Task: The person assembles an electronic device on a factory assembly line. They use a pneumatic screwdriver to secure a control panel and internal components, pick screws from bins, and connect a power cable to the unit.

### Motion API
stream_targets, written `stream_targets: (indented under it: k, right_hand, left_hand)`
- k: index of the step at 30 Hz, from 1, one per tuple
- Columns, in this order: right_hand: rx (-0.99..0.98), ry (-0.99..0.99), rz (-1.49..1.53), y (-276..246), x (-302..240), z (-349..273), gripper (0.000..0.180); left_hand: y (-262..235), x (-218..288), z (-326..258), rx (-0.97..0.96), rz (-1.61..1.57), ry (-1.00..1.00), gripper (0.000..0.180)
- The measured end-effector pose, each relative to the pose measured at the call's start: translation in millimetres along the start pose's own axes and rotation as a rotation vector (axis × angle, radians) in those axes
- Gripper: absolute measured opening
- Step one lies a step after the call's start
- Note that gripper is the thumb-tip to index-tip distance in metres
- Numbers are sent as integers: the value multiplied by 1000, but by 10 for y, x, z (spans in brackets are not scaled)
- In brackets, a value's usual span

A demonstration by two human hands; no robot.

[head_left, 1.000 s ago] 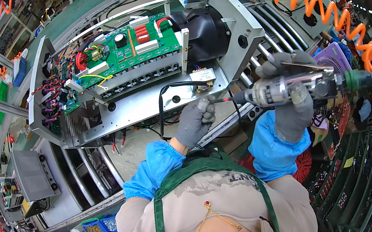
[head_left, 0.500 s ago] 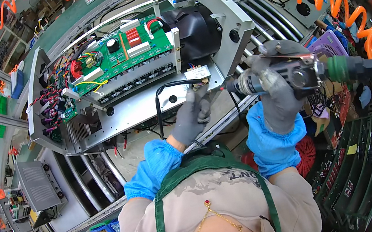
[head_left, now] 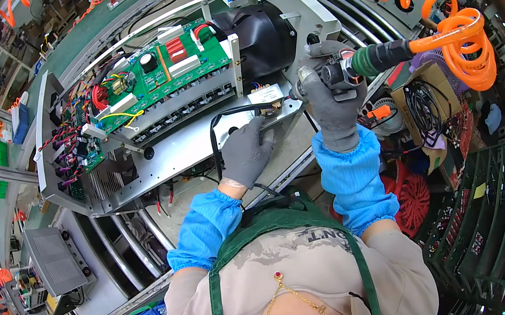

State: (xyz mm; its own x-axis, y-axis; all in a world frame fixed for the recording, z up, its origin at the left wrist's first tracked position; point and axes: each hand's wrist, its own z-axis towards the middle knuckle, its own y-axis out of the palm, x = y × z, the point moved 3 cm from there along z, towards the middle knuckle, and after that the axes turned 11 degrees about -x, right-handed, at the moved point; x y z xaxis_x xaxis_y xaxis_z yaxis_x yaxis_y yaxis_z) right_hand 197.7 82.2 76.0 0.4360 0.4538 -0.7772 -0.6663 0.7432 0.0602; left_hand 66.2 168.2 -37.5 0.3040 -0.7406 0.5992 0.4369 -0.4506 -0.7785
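Note:
In front of me stands an open metal chassis [head_left: 184, 150] with a green circuit board [head_left: 155, 74] inside. My right hand [head_left: 335, 105] grips an air screwdriver [head_left: 338, 75]. Its green hose fitting points right, and its front end is at the chassis's right end, near a small white box-shaped part [head_left: 265, 94] with wires. The tool's tip is hard to make out. My left hand [head_left: 246, 150], in a grey glove, lies at the chassis's near edge, fingers stretched toward that part. Beside its fingertips runs a black sleeved cable [head_left: 215, 140]; whether they touch it, I cannot tell.
An orange coiled air hose [head_left: 465, 56] hangs from the tool's fitting on the right. Below it stands a cardboard box [head_left: 432, 95] with black cables. Metal rollers [head_left: 134, 252] lie under the chassis. Green parts racks [head_left: 483, 216] stand at lower right, a red fan [head_left: 413, 203] beside them.
My right hand has brought the air screwdriver left to the chassis's right end, the hose following. My left hand's fingers have uncurled and reach toward the chassis edge.

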Motion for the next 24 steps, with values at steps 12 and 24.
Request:
stream_targets:
  k: [12,24]
  right_hand:
    - [-4,48,-19,91,140,71,38]
    - [-290,429,-78,295,422,432,43]
  left_hand:
    - [-433,259,671,-35,334,197,31]
    - [-401,193,784,-369,414,35,59]
